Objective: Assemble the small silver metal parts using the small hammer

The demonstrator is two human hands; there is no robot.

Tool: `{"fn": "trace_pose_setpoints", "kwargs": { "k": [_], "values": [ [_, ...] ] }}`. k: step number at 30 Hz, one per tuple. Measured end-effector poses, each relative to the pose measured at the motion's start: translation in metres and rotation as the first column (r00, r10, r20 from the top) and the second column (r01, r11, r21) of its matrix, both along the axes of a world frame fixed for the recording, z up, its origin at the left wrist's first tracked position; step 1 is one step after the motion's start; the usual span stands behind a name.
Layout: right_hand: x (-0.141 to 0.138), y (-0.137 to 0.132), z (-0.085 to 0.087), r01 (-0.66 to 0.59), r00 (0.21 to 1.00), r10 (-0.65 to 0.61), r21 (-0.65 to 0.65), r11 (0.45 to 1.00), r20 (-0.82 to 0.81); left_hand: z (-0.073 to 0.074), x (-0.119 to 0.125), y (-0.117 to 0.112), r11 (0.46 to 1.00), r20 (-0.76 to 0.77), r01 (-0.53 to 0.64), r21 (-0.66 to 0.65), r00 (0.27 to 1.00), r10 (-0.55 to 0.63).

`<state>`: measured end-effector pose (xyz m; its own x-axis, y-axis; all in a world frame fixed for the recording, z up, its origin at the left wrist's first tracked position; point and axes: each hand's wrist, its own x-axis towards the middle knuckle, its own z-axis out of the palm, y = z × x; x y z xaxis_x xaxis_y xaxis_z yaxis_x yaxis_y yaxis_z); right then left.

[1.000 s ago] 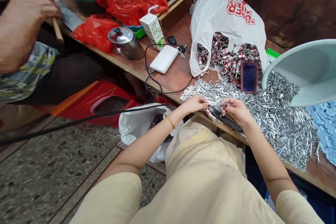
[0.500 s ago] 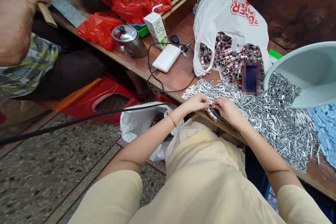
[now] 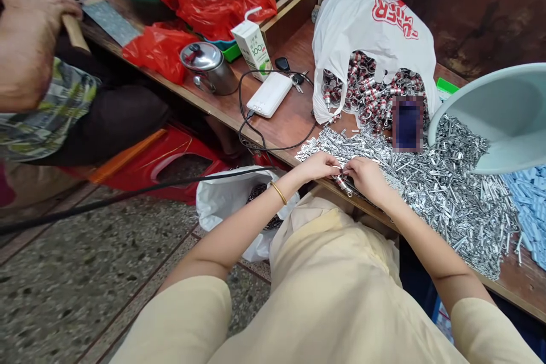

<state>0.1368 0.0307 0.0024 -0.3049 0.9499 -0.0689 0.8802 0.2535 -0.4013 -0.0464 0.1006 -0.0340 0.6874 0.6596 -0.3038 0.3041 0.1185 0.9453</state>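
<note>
At the table's front edge my left hand (image 3: 321, 166) is closed in a pinch. Just below its fingertips hangs a small silver-and-red metal cylinder (image 3: 342, 186) with a loop at its end. My right hand (image 3: 367, 180) meets it from the other side, thumb and finger pressed together; what they pinch is too small and hidden to name. Under and behind both hands spreads a heap of small flat silver metal pieces (image 3: 439, 187). A white plastic bag (image 3: 341, 17) lies open behind the heap, showing many similar silver-and-red cylinders (image 3: 362, 88).
A tilted grey basin (image 3: 507, 119) rests on the heap, with light-blue pieces (image 3: 531, 216) beside it. Leftward are a white power bank (image 3: 269, 94) with cable, keys (image 3: 298, 82), a drink carton (image 3: 252, 48) and a metal cup (image 3: 213, 71). A co-worker's hand (image 3: 34, 28) grips a wooden handle.
My hands stay together at the table edge, with only slight finger movement around the cylinder. The view has shifted slightly, and the co-worker's hand and wooden handle have moved a little.
</note>
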Motion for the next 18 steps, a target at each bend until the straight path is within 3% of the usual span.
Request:
{"fn": "trace_pose_setpoints", "kwargs": {
  "k": [5,13,18],
  "values": [
    [0.001,-0.003,-0.002,0.012,0.999,-0.012,-0.004,1.000,0.052,0.004,-0.001,0.001,0.993,0.031,-0.019,-0.118,0.999,0.023],
    [0.010,-0.005,0.004,0.056,0.989,-0.051,0.029,0.998,-0.141,0.010,0.001,0.003,0.997,-0.005,-0.015,-0.079,1.000,0.015],
    [0.002,-0.003,0.000,0.043,0.998,-0.044,-0.010,0.999,-0.042,0.012,0.001,0.003,0.996,-0.013,-0.002,-0.088,1.000,0.000]
  ]
}}
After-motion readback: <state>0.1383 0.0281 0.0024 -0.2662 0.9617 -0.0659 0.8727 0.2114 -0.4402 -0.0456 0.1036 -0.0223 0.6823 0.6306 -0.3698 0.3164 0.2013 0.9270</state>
